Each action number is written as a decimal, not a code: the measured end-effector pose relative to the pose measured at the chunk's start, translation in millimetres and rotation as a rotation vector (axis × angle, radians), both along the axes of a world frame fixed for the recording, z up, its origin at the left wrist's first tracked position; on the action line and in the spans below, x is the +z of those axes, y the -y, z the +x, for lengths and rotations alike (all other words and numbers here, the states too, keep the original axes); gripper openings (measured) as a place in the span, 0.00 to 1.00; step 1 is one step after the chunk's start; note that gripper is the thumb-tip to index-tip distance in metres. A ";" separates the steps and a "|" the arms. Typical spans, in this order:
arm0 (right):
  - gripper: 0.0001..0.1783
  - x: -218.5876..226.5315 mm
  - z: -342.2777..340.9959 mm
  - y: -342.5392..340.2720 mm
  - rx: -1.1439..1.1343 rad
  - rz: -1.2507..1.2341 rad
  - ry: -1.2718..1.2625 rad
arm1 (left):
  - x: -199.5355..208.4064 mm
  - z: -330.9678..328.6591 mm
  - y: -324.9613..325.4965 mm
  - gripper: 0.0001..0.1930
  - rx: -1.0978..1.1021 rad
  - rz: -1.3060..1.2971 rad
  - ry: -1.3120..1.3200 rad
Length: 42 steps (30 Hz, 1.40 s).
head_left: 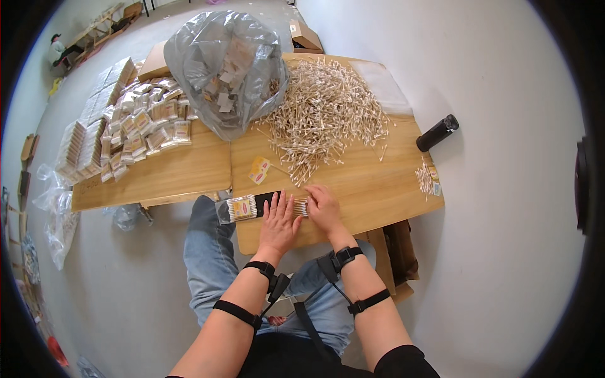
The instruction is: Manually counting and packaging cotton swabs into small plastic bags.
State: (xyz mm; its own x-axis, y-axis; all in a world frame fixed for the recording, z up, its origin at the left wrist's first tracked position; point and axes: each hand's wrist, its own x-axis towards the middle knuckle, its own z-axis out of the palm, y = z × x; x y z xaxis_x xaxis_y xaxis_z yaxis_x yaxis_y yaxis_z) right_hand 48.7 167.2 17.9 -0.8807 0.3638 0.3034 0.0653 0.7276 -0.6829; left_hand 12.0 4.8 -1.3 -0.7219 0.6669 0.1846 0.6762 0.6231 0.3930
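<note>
At the table's near edge my left hand [279, 222] lies flat with fingers outstretched over a black sleeve [266, 203] and a row of cotton swabs. Left of that hand is a clear plastic bag of cotton swabs [241, 208] with a yellow and white label card in it. My right hand [324, 209] is closed, its bent fingers and thumb at the right-hand ends of the loose cotton swabs [300, 206]. Its palm side is hidden. A yellow and white card [259, 169] lies just beyond my left hand.
A large heap of cotton swabs [328, 113] covers the table's far middle. Beside it stands a grey plastic bag [220, 75] holding cards. Packed swab bags [142, 126] pile up on the left. A black bottle [438, 133] and a small swab bunch [424, 179] are at the right edge.
</note>
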 end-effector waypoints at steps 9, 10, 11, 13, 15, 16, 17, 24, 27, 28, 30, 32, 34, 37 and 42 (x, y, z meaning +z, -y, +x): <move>0.34 -6.7 31.1 36.4 0.101 0.545 0.256 | 0.0 0.8 2.0 0.31 -0.062 0.003 0.010; 0.33 -7.0 29.2 38.3 0.108 0.562 0.234 | 0.1 0.5 2.6 0.31 -0.058 0.003 0.013; 0.33 -6.5 28.4 38.0 0.108 0.558 0.233 | 0.2 0.0 3.3 0.30 -0.055 0.002 0.016; 0.34 -4.7 28.8 37.4 0.149 0.521 0.232 | 0.4 -2.6 3.8 0.30 -0.057 -0.005 0.001; 0.31 -3.0 28.5 39.3 0.114 0.448 0.175 | 0.4 0.5 4.8 0.30 -0.063 -0.013 -0.008; 0.28 -3.2 27.1 38.1 0.081 0.387 0.106 | 0.3 -0.2 3.0 0.30 -0.050 -0.018 -0.005; 0.28 -7.0 28.4 36.2 0.079 0.388 0.106 | 0.1 -0.7 1.3 0.30 -0.037 -0.023 -0.002; 0.08 -9.0 35.3 30.7 -0.157 0.008 -0.200 | 3.4 -0.8 0.3 0.30 -0.022 -0.127 -0.043; 0.07 -7.5 33.4 30.4 -0.184 0.020 -0.201 | 2.9 -1.0 -1.4 0.30 -0.035 -0.114 0.001; 0.07 -7.1 33.2 31.5 -0.187 0.023 -0.208 | 2.3 -1.3 -1.1 0.30 -0.029 -0.116 -0.025; 0.07 -6.2 33.3 34.2 -0.177 0.029 -0.205 | 1.0 -0.6 1.5 0.30 -0.021 -0.120 -0.049; 0.07 -6.2 31.6 31.7 -0.166 0.042 -0.208 | 1.2 -1.9 0.4 0.30 -0.021 -0.133 -0.029; 0.07 -6.0 33.1 32.7 -0.178 0.038 -0.200 | 1.3 -0.9 -0.4 0.30 -0.023 -0.119 -0.030; 0.07 -6.2 30.7 32.2 -0.189 0.021 -0.218 | 1.0 -1.3 0.1 0.31 -0.022 -0.122 -0.040; 0.06 -5.4 31.2 31.8 -0.180 0.046 -0.189 | 3.0 -1.7 0.0 0.30 -0.028 -0.093 -0.005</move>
State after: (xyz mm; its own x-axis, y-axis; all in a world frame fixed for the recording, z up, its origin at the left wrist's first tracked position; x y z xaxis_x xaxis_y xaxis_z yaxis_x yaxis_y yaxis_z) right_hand 79.9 135.4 12.5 -0.7290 0.4914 0.4765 0.0706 0.7464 -0.6617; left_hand 10.3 4.8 1.8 -0.7022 0.7010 0.1243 0.6953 0.6378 0.3312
